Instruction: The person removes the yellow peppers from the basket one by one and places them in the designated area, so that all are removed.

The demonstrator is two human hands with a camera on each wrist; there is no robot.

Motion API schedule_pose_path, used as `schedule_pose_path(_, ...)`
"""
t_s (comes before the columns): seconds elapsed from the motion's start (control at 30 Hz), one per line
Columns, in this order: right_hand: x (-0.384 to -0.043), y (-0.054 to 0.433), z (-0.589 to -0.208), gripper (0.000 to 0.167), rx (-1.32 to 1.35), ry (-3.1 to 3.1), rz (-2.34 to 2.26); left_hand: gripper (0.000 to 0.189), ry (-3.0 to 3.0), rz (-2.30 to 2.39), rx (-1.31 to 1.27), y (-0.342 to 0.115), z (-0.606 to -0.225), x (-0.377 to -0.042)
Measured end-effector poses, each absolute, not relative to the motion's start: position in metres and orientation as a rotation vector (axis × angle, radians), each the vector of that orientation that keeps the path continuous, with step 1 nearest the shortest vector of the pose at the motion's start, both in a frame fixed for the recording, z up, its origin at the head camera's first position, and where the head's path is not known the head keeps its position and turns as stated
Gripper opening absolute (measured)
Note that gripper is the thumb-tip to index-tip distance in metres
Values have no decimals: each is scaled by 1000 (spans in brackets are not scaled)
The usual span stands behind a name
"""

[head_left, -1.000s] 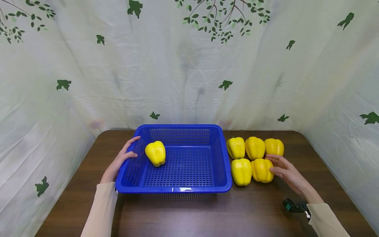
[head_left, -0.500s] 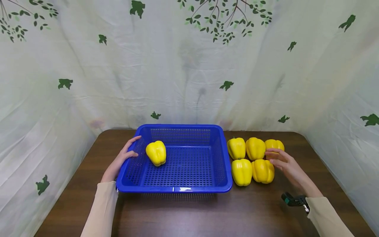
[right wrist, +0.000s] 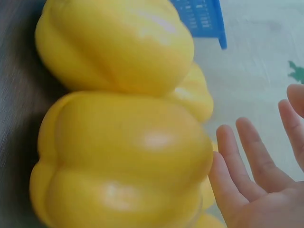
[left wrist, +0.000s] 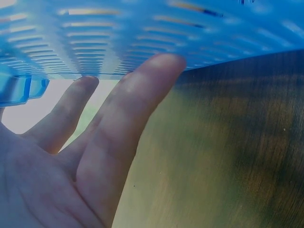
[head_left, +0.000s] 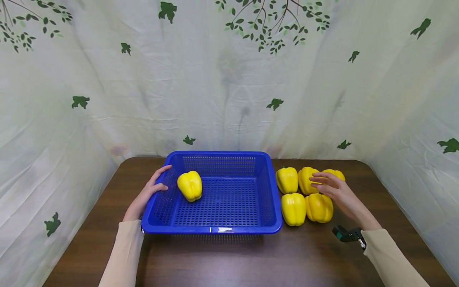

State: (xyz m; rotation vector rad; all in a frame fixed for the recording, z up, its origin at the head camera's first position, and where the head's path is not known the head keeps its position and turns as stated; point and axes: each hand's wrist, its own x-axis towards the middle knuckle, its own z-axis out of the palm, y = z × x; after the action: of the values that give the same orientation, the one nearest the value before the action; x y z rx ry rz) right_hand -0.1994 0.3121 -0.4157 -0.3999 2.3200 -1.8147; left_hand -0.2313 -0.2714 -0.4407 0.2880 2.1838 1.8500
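A blue plastic basket (head_left: 215, 230) with slotted walls stands on the table. Inside it, toward the left, lies a yellow bell pepper (head_left: 190, 186). My left hand (head_left: 143, 197) grips the basket's left side, thumb and a finger over the rim; in the left wrist view other fingers (left wrist: 114, 133) lie against the outer wall. To the right of the basket sit several yellow bell peppers (head_left: 293, 209) in two rows. My right hand (head_left: 338, 195) hovers over them with fingers extended, holding nothing, and partly hides the back-row peppers (head_left: 334, 173).
The brown wooden table (head_left: 229, 261) extends in front of the basket and on both sides. A pale leaf-printed curtain (head_left: 222, 87) surrounds its back and sides. On my right wrist sits a black strapped device (head_left: 346, 234).
My right hand has lifted away from the front-right pepper and moved left and up over the back row. The left hand and the basket stay put.
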Motion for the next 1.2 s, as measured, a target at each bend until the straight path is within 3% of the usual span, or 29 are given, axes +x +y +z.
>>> schedule_pose_path(0.5, -217, 275, -404, 37, -468, 2221, -1848, 64, 2161, 1875, 305, -270, -440, -229)
schedule_pose_path(1.2, -238, 218, -375, 42, -587, 2135, -1815, 66, 2193, 1876, 314, -270, -440, -234)
